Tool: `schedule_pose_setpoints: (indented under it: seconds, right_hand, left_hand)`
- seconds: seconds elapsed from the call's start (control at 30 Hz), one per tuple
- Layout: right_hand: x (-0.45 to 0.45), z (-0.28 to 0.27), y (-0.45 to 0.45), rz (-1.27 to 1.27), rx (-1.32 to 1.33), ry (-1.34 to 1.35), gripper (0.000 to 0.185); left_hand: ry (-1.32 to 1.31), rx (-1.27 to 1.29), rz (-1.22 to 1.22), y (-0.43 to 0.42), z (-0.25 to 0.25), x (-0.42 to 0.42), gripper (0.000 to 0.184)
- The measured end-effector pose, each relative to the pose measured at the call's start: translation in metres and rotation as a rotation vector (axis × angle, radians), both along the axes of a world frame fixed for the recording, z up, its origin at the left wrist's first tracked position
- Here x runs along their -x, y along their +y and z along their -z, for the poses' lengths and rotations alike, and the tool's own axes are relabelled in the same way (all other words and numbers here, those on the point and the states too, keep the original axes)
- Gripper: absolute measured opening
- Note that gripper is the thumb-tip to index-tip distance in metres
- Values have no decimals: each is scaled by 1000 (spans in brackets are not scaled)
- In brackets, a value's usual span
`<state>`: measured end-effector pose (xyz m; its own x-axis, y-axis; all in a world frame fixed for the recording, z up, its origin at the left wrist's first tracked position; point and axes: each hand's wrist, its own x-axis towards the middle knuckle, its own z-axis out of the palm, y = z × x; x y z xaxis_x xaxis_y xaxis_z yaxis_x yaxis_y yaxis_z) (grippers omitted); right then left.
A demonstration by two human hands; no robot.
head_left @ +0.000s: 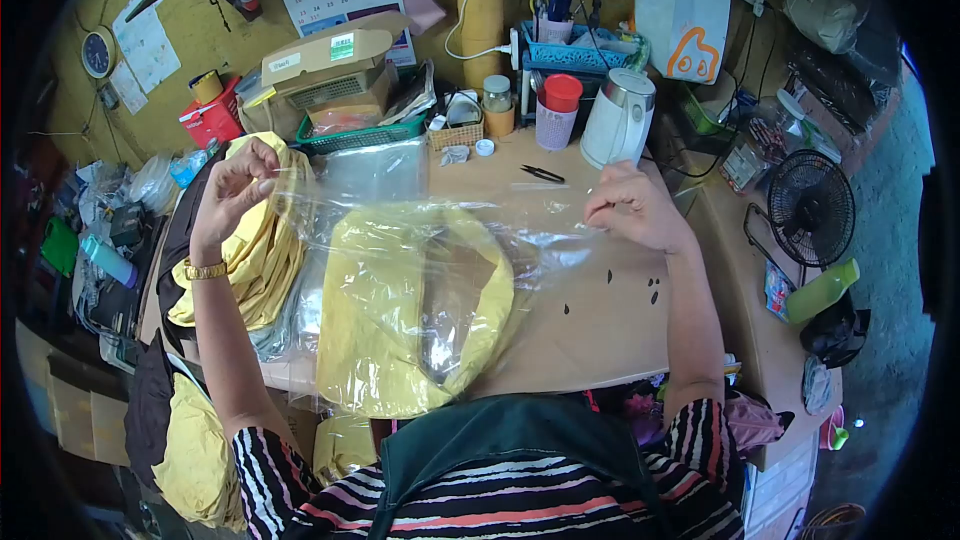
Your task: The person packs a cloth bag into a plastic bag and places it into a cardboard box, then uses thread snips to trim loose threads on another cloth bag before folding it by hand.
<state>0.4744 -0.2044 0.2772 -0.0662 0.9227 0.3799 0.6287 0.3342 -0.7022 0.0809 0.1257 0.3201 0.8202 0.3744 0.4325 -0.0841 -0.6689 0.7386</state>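
A clear plastic bag (440, 230) is stretched between my two raised hands. My left hand (240, 190) pinches its upper left corner between thumb and fingers. At the right, my right hand (635, 208) is closed on the other end of the plastic. A yellow cloth item (375, 315) with a curved strap-like loop lies on the brown table (590, 330), under or inside the clear film; which one I cannot tell. Left of it is a pile of folded yellow cloth (265, 270), beside my left forearm.
Flat clear sheets (380, 175), black snips (543, 174) and small dark pieces (655, 290) lie on the table. Behind stand a white kettle (618, 120), a red-lidded cup (558, 115) and a green basket (360, 138). A black fan (812, 208) is at the right.
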Motion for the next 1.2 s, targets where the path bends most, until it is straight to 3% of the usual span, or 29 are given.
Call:
schedule_pose_setpoints:
  seconds: [0.03,0.13,0.3,0.37,0.43,0.47,0.5,0.53,0.6,0.63,0.67,0.7,0.73,0.8,0.83,0.93,1.0,1.07,1.13,1.17,1.2]
  right_hand:
    - [5,-6,0,201,-35,-441,17]
    - [-6,4,4,326,-217,-626,19]
    - [-16,7,-10,357,-137,-329,22]
    - [-22,19,-8,347,-131,-223,22]
    - [-30,46,2,148,-294,194,21]
    - [-22,53,9,145,-292,197,21]
    - [-6,60,21,18,-402,623,19]
    - [1,66,27,-47,-444,839,18]
    - [10,78,38,-249,-535,1278,16]
    - [14,80,43,-388,-565,1503,16]
    - [23,77,50,-423,-563,1366,12]
    - [44,69,52,-113,-469,1227,7]
    - [70,60,52,181,-373,1066,5]
    - [103,51,55,249,-293,739,7]
    - [115,48,57,270,-269,630,8]
    - [127,52,59,312,-109,485,14]
    - [126,64,66,276,-317,580,5]
    - [119,62,62,336,-292,615,4]
    - [104,60,57,397,-271,647,4]
    - [95,61,55,445,-227,585,6]
    - [90,64,55,492,-179,523,9]
  left_hand:
    - [-2,20,23,-1,-3,4,27]
    - [-32,39,40,-5,-4,9,29]
    - [-76,41,62,-5,7,13,29]
    - [-252,129,61,-12,18,6,31]
    - [-554,380,232,-37,29,-19,24]
    - [-697,526,285,-61,27,-40,21]
    - [-839,672,340,-76,24,-52,18]
    - [-839,673,337,-71,30,-56,18]
    - [-850,826,699,-55,43,-65,17]
    - [-831,873,240,-83,40,-77,14]
    - [-671,690,167,-103,35,-88,16]
    - [-549,595,-34,-120,38,-104,32]
    - [-368,341,-68,-127,48,-116,51]
    - [-136,214,-96,-166,51,-141,69]
    - [35,270,-64,-179,51,-145,77]
    - [-159,197,7,-185,80,-164,85]
    - [-104,268,-26,-185,85,-162,85]
    - [-47,334,-53,-187,83,-155,85]
    - [-37,-12,-146,-186,83,-137,67]
    - [-35,-14,-142,-181,86,-132,67]
    - [26,-108,-11,-175,92,-128,51]
